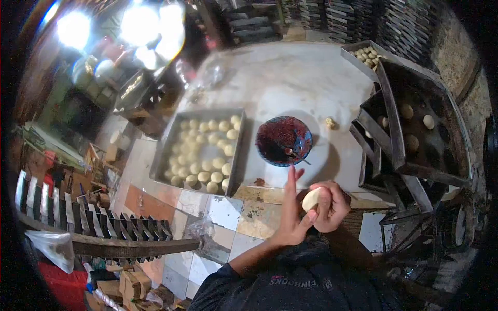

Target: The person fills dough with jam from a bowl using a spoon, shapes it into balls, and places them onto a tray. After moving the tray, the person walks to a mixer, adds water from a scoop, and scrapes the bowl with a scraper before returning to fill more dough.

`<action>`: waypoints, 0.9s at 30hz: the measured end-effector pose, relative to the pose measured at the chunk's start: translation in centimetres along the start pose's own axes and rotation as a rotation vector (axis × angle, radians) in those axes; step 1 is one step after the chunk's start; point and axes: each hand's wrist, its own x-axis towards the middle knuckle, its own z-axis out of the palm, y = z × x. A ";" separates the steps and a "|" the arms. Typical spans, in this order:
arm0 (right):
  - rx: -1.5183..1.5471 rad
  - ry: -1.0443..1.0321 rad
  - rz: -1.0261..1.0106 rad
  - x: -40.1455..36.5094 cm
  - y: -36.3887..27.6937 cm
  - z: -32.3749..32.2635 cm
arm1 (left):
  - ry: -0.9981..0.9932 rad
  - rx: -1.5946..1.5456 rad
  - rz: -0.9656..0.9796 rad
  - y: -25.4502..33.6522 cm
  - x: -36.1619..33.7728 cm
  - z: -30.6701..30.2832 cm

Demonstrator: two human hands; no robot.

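A pale dough ball (pixel 312 199) is between my two hands, in front of my chest. My right hand (pixel 333 206) has its fingers curled round the ball. My left hand (pixel 294 211) is open, its fingers stretched out, with the thumb near the ball's lower edge. Just beyond my hands, a blue bowl (pixel 263 153) of dark red filling stands on the pale table (pixel 244 67), with a spoon (pixel 296 154) in it. To the left lies a metal tray (pixel 243 142) with several dough balls (pixel 206 164). A small crumbly lump (pixel 330 123) sits right of the bowl.
Dark metal trays (pixel 389 119) are stacked askew at the right, the top one holding a few balls. Another tray (pixel 358 58) of balls stands at the far right corner. A rack (pixel 104 241) of metal pieces is at the lower left, near cardboard boxes (pixel 134 284).
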 end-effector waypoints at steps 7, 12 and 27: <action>-0.316 -0.438 -0.194 -2.8 2.4 10.6 | -0.065 0.028 -0.593 2.4 -1.5 -12.8; 0.009 -0.416 0.133 -5.5 0.4 15.6 | 0.105 -0.454 -0.779 -1.2 -5.1 -18.5; -1.094 -0.716 0.427 8.1 15.8 8.0 | -0.078 -0.380 -1.014 -5.2 5.2 -21.8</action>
